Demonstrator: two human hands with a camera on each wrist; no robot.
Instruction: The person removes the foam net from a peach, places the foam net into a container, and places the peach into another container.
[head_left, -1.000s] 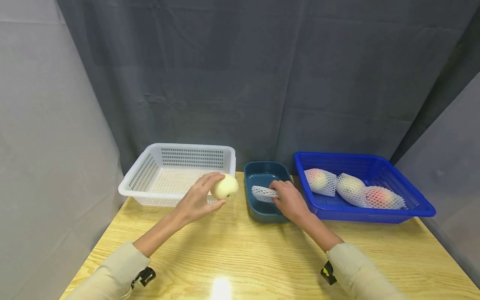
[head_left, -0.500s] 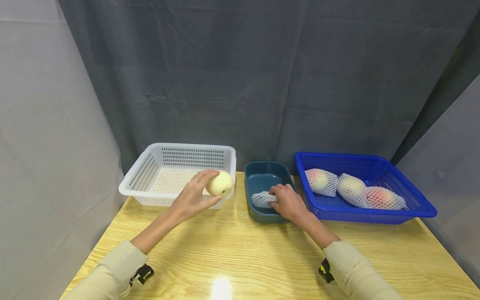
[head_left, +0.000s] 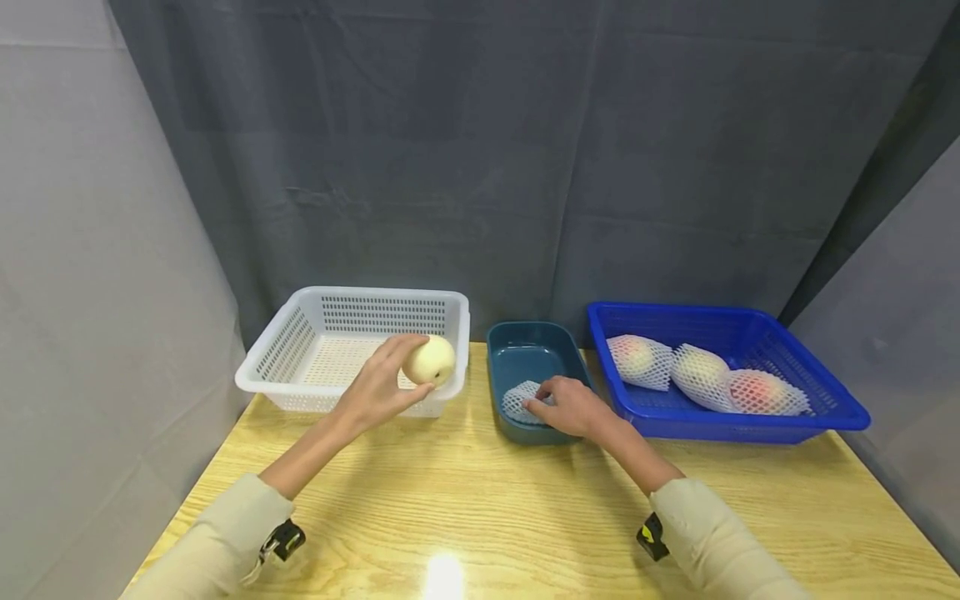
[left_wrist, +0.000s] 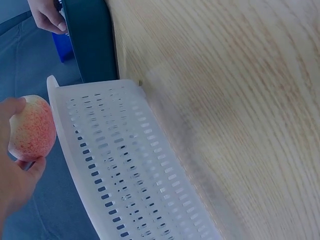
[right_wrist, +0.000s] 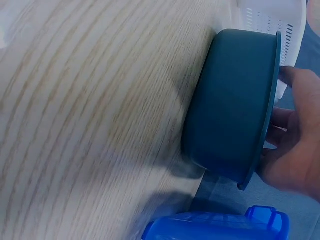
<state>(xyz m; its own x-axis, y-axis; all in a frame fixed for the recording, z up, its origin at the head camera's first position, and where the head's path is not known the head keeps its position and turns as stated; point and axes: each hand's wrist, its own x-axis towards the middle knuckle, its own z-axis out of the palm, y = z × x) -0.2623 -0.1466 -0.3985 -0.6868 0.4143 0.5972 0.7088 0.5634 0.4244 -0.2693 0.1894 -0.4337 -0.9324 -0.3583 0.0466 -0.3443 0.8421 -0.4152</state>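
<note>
My left hand (head_left: 380,380) grips a peach (head_left: 430,361) between thumb and fingers, over the near right corner of the white basket (head_left: 300,389). In the head view the peach shows a pale side; the left wrist view shows the peach (left_wrist: 33,128) with a red blush. My right hand (head_left: 573,407) dips into the teal bin (head_left: 528,332), its thumb and fingers spread apart. A white foam net (head_left: 519,403) lies in that bin, right at those fingertips. In the right wrist view the bin's wall (right_wrist: 230,100) hides the net and part of the fingers.
On the right stands a blue basket (head_left: 738,429) with several peaches in foam nets (head_left: 701,379). The three containers line the back of the wooden table (head_left: 480,500), before a dark grey curtain (head_left: 465,167). Light cloth walls rise at both sides.
My left hand has carried the peach left, to the white basket's near corner. The right hand has lowered the foam net into the teal bin and loosened its fingers from it.
</note>
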